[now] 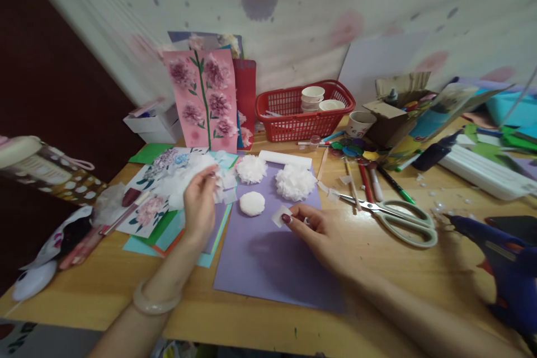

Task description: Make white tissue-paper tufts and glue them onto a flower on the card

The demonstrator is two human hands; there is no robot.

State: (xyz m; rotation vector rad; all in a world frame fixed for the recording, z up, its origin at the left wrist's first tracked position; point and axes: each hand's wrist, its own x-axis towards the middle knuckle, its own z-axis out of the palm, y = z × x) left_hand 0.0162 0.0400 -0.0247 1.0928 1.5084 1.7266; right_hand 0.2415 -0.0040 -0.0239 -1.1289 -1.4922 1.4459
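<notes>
My left hand (200, 201) is over a loose pile of white tissue paper pieces (176, 182), thumb and fingertips together; what they grip, if anything, is hidden. In my right hand (314, 229) a small white tissue square (279, 216) is pinched between thumb and fingers, above a purple sheet (260, 274). On that sheet lie a ruffled white tissue flower (295, 182), a smaller ruffled one (250, 169) and a smooth white round piece (251, 203). A white roll (285, 159) lies across the sheet's far end.
Scissors (394, 215) and a blue glue gun (499, 257) lie at the right, near several pens and brushes. A red basket (304, 123) with paper cups stands behind. A pink flower picture (205, 100) leans at the back. Coloured papers (210, 254) lie left; a tumbler (46, 168) stands beyond.
</notes>
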